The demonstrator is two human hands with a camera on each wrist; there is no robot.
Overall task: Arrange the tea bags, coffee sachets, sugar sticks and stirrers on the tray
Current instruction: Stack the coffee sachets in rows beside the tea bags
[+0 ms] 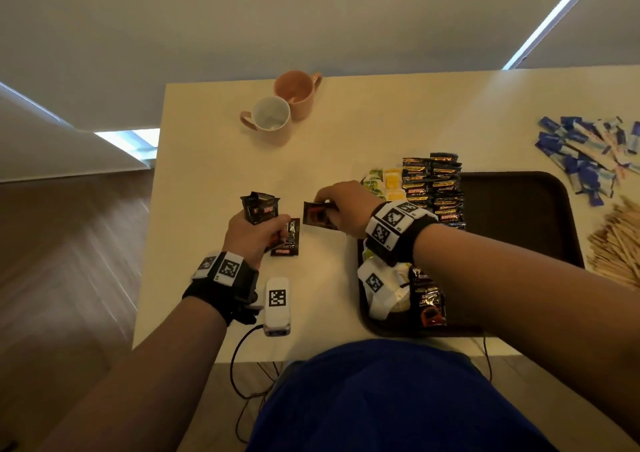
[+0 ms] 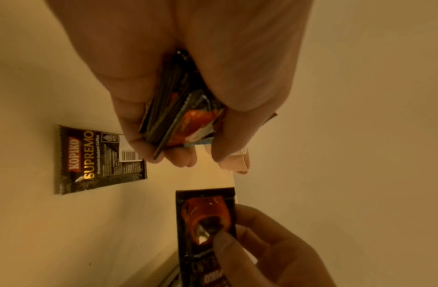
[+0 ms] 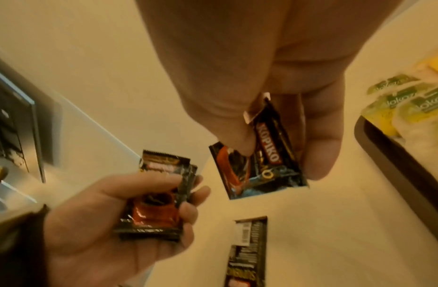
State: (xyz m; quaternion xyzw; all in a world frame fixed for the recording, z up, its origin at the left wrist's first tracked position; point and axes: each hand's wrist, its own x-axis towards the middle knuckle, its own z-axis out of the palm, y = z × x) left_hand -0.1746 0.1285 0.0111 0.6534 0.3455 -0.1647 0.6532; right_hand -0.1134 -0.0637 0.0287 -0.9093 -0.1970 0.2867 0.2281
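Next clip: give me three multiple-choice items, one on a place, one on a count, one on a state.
1. Where does the loose coffee sachet lie?
A. on the table
B. on the tray
C. in a mug

2. How many mugs stand on the table?
A. one
B. two
C. three

3. What is the right hand doing?
A. resting open
B. pinching a coffee sachet
C. holding a stirrer

Answers: 1 A, it lies flat beside the left hand. 2 B, two stand at the far edge. 3 B, thumb and fingers pinch one held sachet.
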